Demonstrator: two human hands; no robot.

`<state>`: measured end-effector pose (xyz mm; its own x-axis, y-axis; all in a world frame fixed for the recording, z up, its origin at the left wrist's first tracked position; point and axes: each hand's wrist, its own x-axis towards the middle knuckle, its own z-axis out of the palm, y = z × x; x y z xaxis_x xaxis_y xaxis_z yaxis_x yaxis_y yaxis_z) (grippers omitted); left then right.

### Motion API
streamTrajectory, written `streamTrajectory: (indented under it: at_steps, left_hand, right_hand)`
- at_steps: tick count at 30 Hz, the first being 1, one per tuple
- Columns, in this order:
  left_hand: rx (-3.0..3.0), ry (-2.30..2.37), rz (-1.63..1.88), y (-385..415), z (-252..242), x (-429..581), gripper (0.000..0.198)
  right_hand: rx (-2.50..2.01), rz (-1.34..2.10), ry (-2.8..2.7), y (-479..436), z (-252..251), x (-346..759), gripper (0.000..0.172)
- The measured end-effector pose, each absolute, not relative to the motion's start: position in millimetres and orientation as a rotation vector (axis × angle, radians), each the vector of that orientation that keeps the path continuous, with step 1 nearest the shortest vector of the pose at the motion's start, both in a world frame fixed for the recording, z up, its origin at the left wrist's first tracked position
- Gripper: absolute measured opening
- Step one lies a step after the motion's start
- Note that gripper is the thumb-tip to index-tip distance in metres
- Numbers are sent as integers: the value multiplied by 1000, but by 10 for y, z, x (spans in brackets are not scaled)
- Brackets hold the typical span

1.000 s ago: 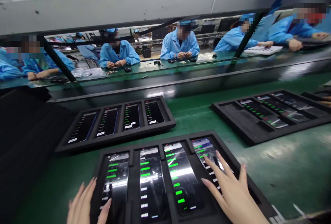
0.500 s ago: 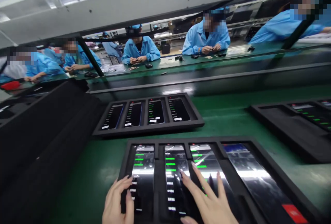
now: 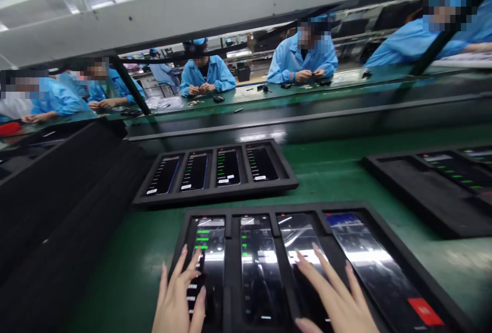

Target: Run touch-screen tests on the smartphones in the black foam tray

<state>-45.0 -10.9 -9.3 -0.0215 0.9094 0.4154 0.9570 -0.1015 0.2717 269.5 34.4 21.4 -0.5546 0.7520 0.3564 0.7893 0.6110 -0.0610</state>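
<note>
A black foam tray [image 3: 230,217] lies right in front of me on the green belt, holding several phones with lit screens. My left hand [image 3: 179,299] rests with fingers stretched out on the leftmost phone [image 3: 207,251]. My right hand [image 3: 334,297] is spread flat, fingertips on the third phone [image 3: 295,233]. The second phone [image 3: 257,266] lies between my hands, untouched. The rightmost phone [image 3: 378,269] shows a red patch low on its screen. Neither hand holds anything.
A second tray of phones [image 3: 215,171] sits farther back on the belt [image 3: 326,174]. Another tray [image 3: 430,189] lies at the right. Stacked black foam [image 3: 49,210] rises at the left. Several people in blue coats work across the far belt.
My left hand has uncurled from the tray's left side and stretched its fingers over the leftmost phone. My right hand has shifted right, from the second phone to the third.
</note>
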Motion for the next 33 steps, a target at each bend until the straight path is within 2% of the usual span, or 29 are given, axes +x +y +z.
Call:
streamTrajectory:
  at_steps: [6,14,18,25,29,33]
  left_hand:
    - [-2127,-2111,-874,-95,-93,-340,31]
    - [-2181,-2078,-860,-58,-43,-251,35]
    - [-2207,-2086,-877,-40,-35,-264,34]
    - [-2342,-1913,-520,27,-36,-425,44]
    - [-2355,-1832,-418,21,-12,-480,28]
    - [-2347,-1809,-436,-68,-17,-511,26]
  right_hand:
    - [-1528,-286,-2188,418,88,3257,46]
    - [-1570,-339,-2150,401,-29,3329,48]
    - [-1442,-196,-2307,395,75,3047,47]
    - [-1251,-140,-2454,415,210,2571,51]
    - [-1157,-16,-2608,448,245,2309,55]
    - [-1142,6,-2645,453,244,2242,54]
